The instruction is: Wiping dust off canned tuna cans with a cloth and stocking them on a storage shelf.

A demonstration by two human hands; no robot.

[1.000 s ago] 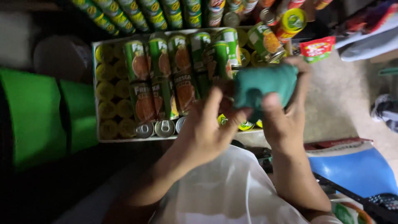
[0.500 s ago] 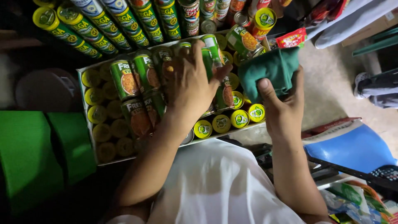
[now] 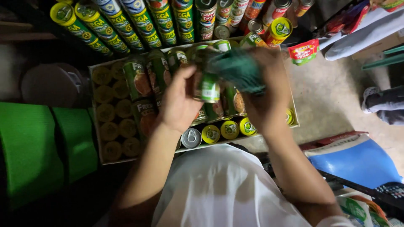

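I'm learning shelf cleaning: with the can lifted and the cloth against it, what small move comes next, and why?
Probably turn the green can in the left hand so the right hand can rub the green cloth over its unwiped side; the cloth covers only its top end.

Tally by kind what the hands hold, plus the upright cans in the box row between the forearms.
Green can, in left hand: 1
Teal cloth, in right hand: 1
Silver-topped can: 1
Yellow-lidded cans: 3
Total: 6
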